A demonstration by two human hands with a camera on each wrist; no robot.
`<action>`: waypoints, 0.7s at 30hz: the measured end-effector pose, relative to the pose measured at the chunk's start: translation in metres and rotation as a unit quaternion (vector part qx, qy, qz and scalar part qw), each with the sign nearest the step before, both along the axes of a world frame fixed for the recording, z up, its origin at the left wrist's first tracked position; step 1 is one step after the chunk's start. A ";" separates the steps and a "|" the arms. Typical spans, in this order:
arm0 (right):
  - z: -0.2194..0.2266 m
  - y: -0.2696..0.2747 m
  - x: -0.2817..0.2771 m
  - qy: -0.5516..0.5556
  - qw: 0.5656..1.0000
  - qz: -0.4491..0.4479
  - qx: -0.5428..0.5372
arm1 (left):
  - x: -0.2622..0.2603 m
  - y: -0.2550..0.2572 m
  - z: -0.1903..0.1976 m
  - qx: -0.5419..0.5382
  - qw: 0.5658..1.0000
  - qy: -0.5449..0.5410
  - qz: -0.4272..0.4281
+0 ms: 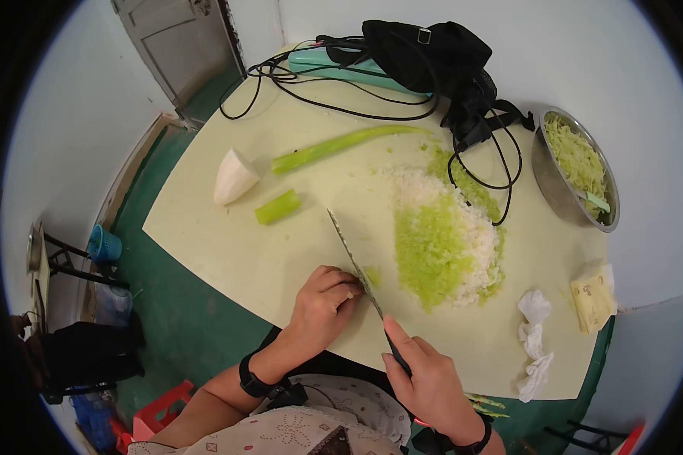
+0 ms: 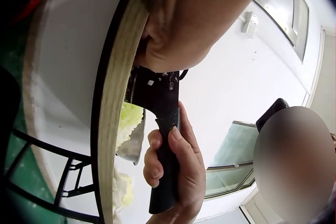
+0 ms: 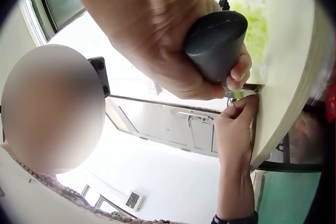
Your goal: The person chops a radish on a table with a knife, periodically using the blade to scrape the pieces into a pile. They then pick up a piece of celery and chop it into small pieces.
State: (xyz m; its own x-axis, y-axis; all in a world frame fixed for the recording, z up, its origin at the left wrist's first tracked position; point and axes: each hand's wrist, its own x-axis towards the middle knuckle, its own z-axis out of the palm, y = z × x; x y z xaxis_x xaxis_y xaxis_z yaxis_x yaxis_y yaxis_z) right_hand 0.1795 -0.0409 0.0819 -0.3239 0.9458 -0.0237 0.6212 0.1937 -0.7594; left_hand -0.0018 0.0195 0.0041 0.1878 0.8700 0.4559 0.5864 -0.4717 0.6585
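My right hand point(image 1: 431, 379) grips the black handle point(image 2: 167, 176) of a kitchen knife point(image 1: 347, 241). Its blade slants across the board-like tabletop, right beside the fingers of my left hand point(image 1: 320, 305). Those fingers are curled over a piece of green stem, mostly hidden beneath them; a bit of green point(image 1: 372, 274) shows on the far side of the blade. To the right lies a wide heap of diced green stem point(image 1: 429, 254) mixed with diced white vegetable point(image 1: 478, 239). A short peeled green stem point(image 1: 278, 206), a long one point(image 1: 341, 149) and a white radish chunk point(image 1: 235, 178) lie farther back.
A steel bowl point(image 1: 558, 182) of shredded green vegetable stands at the right edge. Black cables point(image 1: 334, 106) and a black bag point(image 1: 432, 49) lie at the back, reaching over the heap. Crumpled tissues point(image 1: 535, 322) and a tissue pack point(image 1: 592, 302) sit at the right.
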 end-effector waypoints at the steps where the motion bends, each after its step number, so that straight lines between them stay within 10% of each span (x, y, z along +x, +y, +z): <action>1: -0.001 0.000 0.001 0.016 1.000 -0.004 0.001 | -0.001 0.000 0.000 -0.002 1.000 -0.008 0.003; 21: -0.006 -0.003 -0.008 -0.072 0.996 0.033 0.039 | -0.001 0.000 -0.005 0.016 1.000 0.023 0.007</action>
